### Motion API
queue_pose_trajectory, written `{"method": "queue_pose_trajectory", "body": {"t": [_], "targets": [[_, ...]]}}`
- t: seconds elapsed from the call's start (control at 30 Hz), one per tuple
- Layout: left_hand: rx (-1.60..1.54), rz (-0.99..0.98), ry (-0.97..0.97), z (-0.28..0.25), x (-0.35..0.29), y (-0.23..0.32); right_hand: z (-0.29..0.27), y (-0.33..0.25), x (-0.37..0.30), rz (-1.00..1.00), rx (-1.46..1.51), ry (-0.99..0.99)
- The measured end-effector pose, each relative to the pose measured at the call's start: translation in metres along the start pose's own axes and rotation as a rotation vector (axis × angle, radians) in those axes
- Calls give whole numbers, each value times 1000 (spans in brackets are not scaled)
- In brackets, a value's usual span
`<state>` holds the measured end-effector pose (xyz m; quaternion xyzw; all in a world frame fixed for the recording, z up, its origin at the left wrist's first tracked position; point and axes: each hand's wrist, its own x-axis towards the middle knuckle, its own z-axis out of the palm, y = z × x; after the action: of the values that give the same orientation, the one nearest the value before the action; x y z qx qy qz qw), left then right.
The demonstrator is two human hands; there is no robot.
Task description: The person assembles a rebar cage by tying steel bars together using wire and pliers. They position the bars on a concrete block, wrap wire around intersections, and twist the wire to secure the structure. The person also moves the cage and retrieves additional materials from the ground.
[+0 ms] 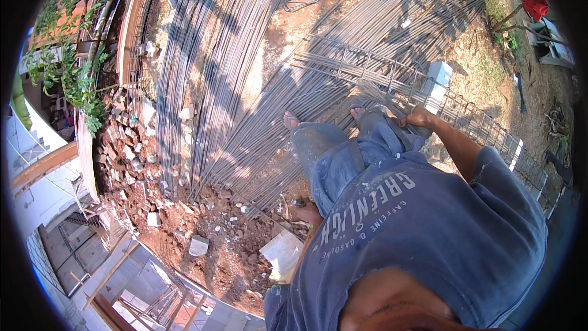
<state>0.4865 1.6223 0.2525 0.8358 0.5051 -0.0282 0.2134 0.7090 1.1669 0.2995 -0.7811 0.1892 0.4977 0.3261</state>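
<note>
My right hand (418, 119) is closed beside my right thigh, around the end of a grey bundle of thin steel rods (387, 97). Just past it runs a long cage of tied reinforcing bars (367, 63), stretching down the right side. My left hand (308, 213) hangs low by my left hip, above broken soil, and its fingers are largely hidden. Close to that hand lies a pale flat block (283, 254). My feet, in sandals, stand among long steel bars (263, 125) spread over the ground.
More long bars (229, 55) lie at the upper left. Broken bricks and rubble (128, 153) cover the slope on the left, above a lower structure with timber (110, 276). A whitish block (437, 83) stands against the cage. Bent steel loops (301, 0) lie farther ahead.
</note>
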Motion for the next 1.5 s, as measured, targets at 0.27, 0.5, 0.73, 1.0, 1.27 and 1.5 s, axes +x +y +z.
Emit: {"method": "queue_pose_trajectory", "body": {"t": [0.27, 0.5, 0.73, 1.0, 1.27, 1.5], "targets": [[-21, 384, -180, -30, 259, 117, 156, 23, -26, 568, 794, 351], [-68, 445, -213, -54, 471, 199, 318, -53, -57, 512, 1992, 305], [-52, 415, -266, -25, 512, 229, 432, -95, -38, 384, 1985, 342], [44, 1001, -440, -16, 423, 262, 481, -117, 4, 464, 2021, 239], [-209, 1547, -389, -19, 336, 340, 434, -59, -20, 932, 1160, 614], [-427, 1234, -983, -6, 220, 351, 423, -6, -20, 654, 654, 590]]}}
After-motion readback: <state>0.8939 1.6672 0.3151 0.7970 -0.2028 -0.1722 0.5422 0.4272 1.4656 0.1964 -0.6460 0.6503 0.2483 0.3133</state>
